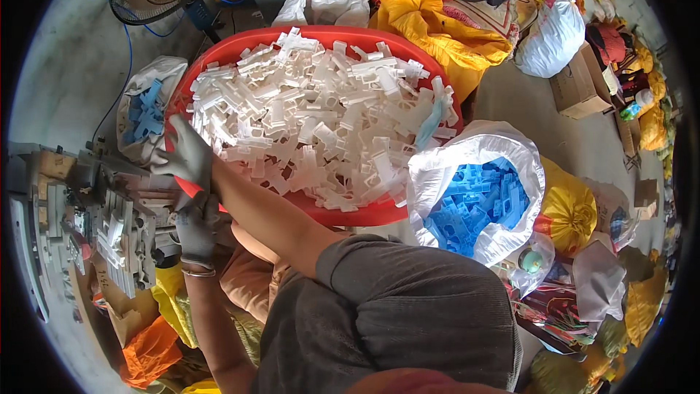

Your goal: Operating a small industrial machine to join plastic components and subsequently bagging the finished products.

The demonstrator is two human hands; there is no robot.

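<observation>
Dark grey shirt (pixel 430 306) nearest; beyond it, at left edge of red tub (pixel 350 217) holding white plastic parts (pixel 292 120), gloved right hand (pixel 188 152), thumb and fingers spread. Red piece (pixel 188 187) sits outside tub's lower left, between hands; gloved left hand (pixel 195 233) just below, finger state cannot be told.

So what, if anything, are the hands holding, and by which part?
A red piece shows between the right hand and left hand; whether either grips it, and where, cannot be told.
</observation>
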